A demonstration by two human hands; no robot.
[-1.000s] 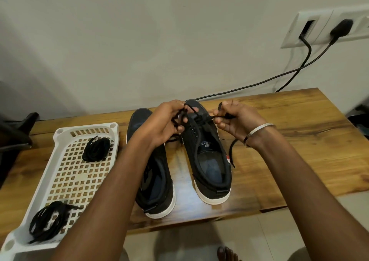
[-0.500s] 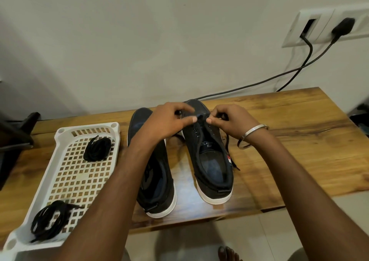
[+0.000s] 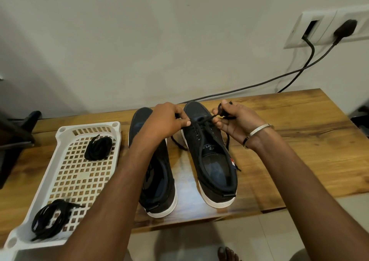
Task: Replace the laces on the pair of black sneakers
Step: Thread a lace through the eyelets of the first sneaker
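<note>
Left hand (image 3: 169, 118) and right hand (image 3: 233, 118) each grip pinching the black lace (image 3: 201, 120), stretched between them above right sneaker (image 3: 209, 152)

Both hands — left (image 3: 169, 118), right (image 3: 235, 120) — pinch the lace (image 3: 201, 120) over the right sneaker (image 3: 209, 152).

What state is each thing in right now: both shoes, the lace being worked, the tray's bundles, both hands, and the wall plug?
Right sneaker: upright on table, lace only through the toe-end eyelets.
Left sneaker: upright, partly hidden by arm, lacing not visible.
Lace: pulled taut between both hands.
Left hand: pinches the lace.
Right hand: grips the lace end.
Lace bundles: coiled, in white tray.
Plug: in socket.
</note>
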